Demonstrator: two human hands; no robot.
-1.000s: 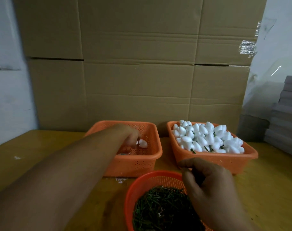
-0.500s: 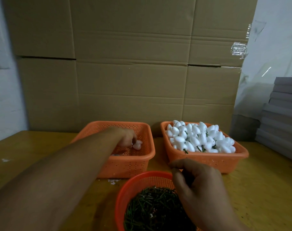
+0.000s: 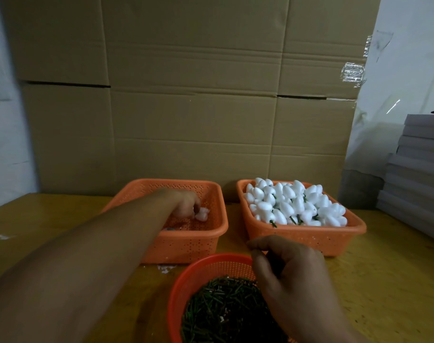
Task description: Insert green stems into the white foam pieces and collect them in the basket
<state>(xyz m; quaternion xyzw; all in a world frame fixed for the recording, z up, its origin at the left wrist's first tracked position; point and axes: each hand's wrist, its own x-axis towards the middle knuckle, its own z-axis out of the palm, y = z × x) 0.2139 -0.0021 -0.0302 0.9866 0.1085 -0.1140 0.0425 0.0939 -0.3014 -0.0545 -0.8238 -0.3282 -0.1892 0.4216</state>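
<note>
Legible text: none is seen
Cardboard boxes: no print is made out
Baskets: unmarked

At 6 o'clock a round orange basket holds a dense heap of short dark green stems. At 1 o'clock a rectangular orange basket is piled high with white egg-shaped foam pieces, a few green stems poking out. At 11 o'clock a matching basket holds a few loose foam pieces on its perforated floor.
</note>
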